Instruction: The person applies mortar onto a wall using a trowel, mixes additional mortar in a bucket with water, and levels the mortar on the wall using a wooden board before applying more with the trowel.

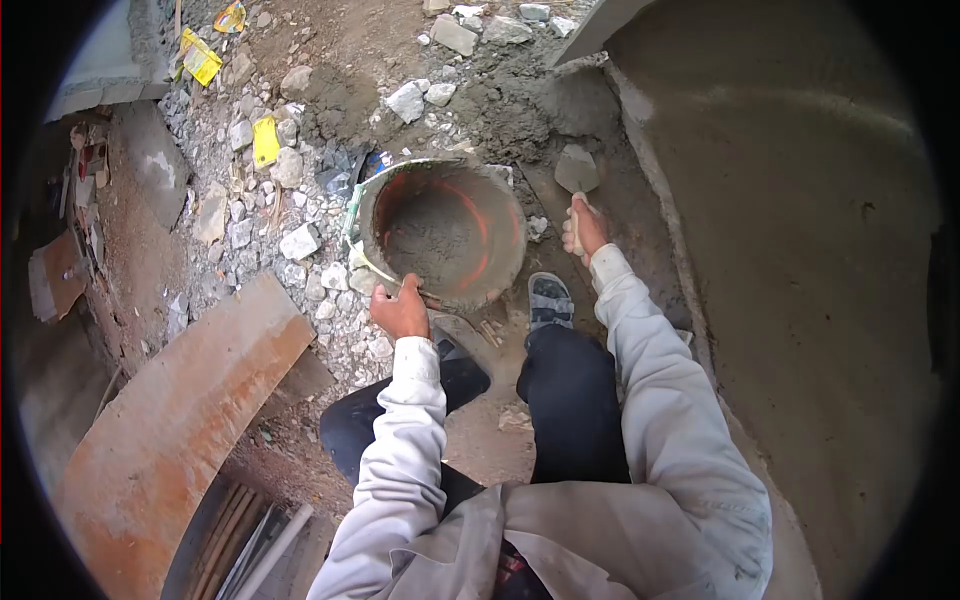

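Note:
A round, mortar-caked bucket (505, 235) stands tilted on the rubble in front of me, its inside smeared grey with some orange showing through. My left hand (402, 308) grips the near-left part of its rim, thumb and fingers closed around the edge. To the right of the bucket, my right hand (587, 230) is wrapped around the handle of a trowel (576, 170). The trowel's blade points away from me, over the grey ground beside the wall's base, and looks coated with mortar. Whether the blade touches the ground I cannot tell.
A smooth plastered wall (780, 250) runs along the right side. Wet mortar (500, 115) lies heaped beyond the bucket among broken stones (300, 242). A curved rusty sheet (190, 430) lies at the lower left, near several pipes (275, 550). Yellow wrappers (265, 142) litter the gravel.

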{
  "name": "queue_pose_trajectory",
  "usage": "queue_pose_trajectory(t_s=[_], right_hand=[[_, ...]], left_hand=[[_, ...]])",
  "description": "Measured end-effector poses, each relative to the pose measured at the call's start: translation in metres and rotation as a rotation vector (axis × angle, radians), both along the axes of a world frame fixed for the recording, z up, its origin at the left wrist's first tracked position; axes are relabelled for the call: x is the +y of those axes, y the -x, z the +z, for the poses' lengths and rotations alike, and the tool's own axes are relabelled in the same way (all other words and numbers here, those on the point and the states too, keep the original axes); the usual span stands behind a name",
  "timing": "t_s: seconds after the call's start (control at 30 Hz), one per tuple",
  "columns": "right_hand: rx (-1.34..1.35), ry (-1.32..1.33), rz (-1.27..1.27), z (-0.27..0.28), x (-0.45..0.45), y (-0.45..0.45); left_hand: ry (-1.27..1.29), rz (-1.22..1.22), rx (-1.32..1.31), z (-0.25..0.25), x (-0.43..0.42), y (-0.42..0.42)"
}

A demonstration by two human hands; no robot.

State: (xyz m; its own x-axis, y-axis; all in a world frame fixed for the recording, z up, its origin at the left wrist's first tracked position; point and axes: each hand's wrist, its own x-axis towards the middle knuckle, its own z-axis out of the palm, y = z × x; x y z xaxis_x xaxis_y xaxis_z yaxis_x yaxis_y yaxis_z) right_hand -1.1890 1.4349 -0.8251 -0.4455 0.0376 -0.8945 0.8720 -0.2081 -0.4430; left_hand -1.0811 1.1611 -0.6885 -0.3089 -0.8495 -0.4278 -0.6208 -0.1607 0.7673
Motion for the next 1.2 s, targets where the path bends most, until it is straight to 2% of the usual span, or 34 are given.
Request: queue_pose_trajectory(t_s=[0.03, 0.1, 0.13, 0.2, 0.27, 0.33, 0.37, 0.47, 0.53, 0.6, 0.77, 0.9, 1.0, 1.03, 1.13, 1.17, 1.2], right_hand=[[0.041, -0.056, 0.009, 0.0, -0.007, -0.005], [0.069, -0.052, -0.018, 0.0, -0.014, -0.015], [0.096, -0.055, -0.017, -0.004, -0.015, -0.017], [0.127, -0.133, 0.025, -0.029, -0.013, -0.021], [0.166, -0.132, 0.041, -0.045, -0.013, -0.005], [0.215, -0.047, 0.007, -0.046, -0.017, 0.03], [0.254, -0.064, 0.005, -0.052, -0.017, 0.043], [0.377, -0.083, 0.027, -0.088, -0.025, 0.1], [0.453, -0.123, 0.032, -0.107, -0.026, 0.097], [0.518, -0.088, 0.049, -0.105, -0.025, 0.092], [0.63, -0.089, 0.073, -0.115, -0.017, 0.078], [0.573, -0.045, 0.077, -0.091, -0.007, 0.039], [0.523, 0.019, 0.058, -0.069, 0.005, 0.016], [0.502, 0.043, 0.054, -0.062, 0.008, 0.005], [0.527, -0.089, 0.093, -0.045, 0.015, -0.02], [0.536, -0.142, 0.148, -0.036, 0.019, -0.027], [0.544, -0.193, 0.205, -0.024, 0.022, -0.033]], left_hand=[[-0.009, -0.017, -0.001, -0.017, 0.002, 0.005], [0.252, -0.054, 0.045, -0.079, -0.008, -0.008], [0.386, -0.074, 0.069, -0.093, -0.013, -0.003], [0.437, 0.007, 0.015, -0.127, -0.035, -0.011], [0.283, -0.04, 0.124, -0.113, -0.041, -0.007], [0.489, -0.059, -0.003, -0.123, -0.055, -0.011], [0.281, -0.024, 0.225, -0.116, -0.055, -0.014], [0.177, 0.049, 0.357, -0.104, -0.05, -0.004], [0.329, -0.003, 0.129, -0.122, -0.064, -0.02], [0.311, 0.009, 0.231, -0.114, -0.06, -0.02], [0.424, 0.021, 0.114, -0.134, -0.075, -0.033], [0.47, -0.047, 0.021, -0.132, -0.075, -0.043], [0.399, 0.018, 0.14, -0.147, -0.079, -0.044], [0.381, -0.011, 0.107, -0.126, -0.069, -0.038], [0.336, 0.049, 0.211, -0.115, -0.052, -0.025], [0.38, 0.05, 0.195, -0.138, -0.059, -0.028], [0.403, 0.04, 0.181, -0.131, -0.052, -0.023]])
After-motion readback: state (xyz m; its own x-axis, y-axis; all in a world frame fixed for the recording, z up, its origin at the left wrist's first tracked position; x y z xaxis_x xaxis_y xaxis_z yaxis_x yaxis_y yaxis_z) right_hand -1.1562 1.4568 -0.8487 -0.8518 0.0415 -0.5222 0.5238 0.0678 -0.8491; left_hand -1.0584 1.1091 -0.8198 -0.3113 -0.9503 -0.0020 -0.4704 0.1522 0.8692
